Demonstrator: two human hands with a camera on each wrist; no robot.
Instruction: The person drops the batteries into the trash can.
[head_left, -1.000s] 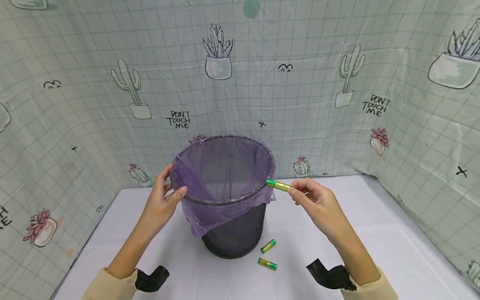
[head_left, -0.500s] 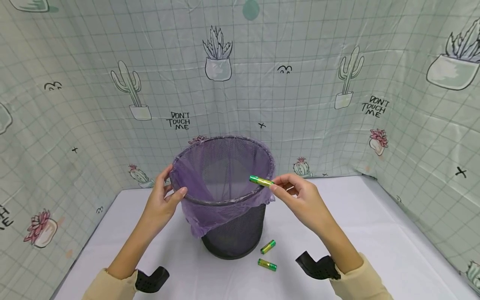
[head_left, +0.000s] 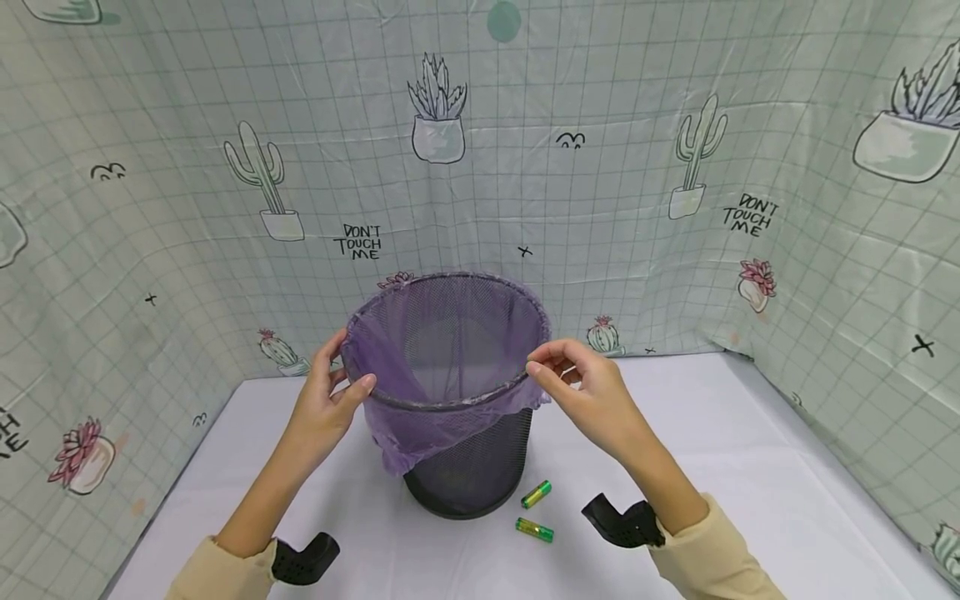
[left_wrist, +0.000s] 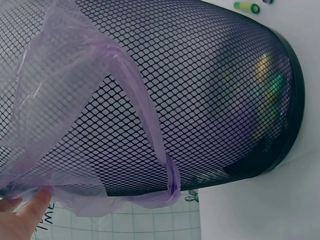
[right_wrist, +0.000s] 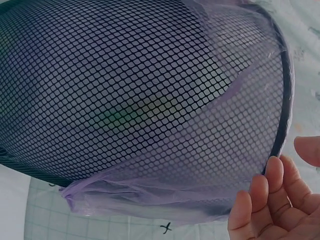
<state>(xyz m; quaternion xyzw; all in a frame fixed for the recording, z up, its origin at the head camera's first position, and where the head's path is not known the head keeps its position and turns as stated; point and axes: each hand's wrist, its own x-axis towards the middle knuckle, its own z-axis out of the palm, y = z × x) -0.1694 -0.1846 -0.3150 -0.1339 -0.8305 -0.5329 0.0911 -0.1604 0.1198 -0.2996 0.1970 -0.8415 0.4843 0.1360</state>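
A black mesh trash bin [head_left: 468, 458], lined with a purple trash bag [head_left: 427, 429] folded over its rim, stands on the table. My left hand [head_left: 326, 396] grips the rim on the left side, thumb over the edge. At the right side of the rim is my right hand [head_left: 588, 392], its thumb apart from the bent fingers [right_wrist: 275, 175] in the right wrist view, nothing between them. A blurred green and yellow battery [right_wrist: 132, 115] shows through the mesh there. More green and yellow shapes [left_wrist: 270, 95] lie at the bin's bottom in the left wrist view.
Two green and gold batteries, one [head_left: 536, 494] angled and one [head_left: 535, 529] nearer the front, lie on the white table [head_left: 675, 517] right of the bin's base. A cactus-print cloth [head_left: 480, 200] surrounds the table behind and at both sides.
My right hand has moved left to the bin's rim with a battery, then let go of it; the battery is now inside the bin. My left hand has stayed on the rim.
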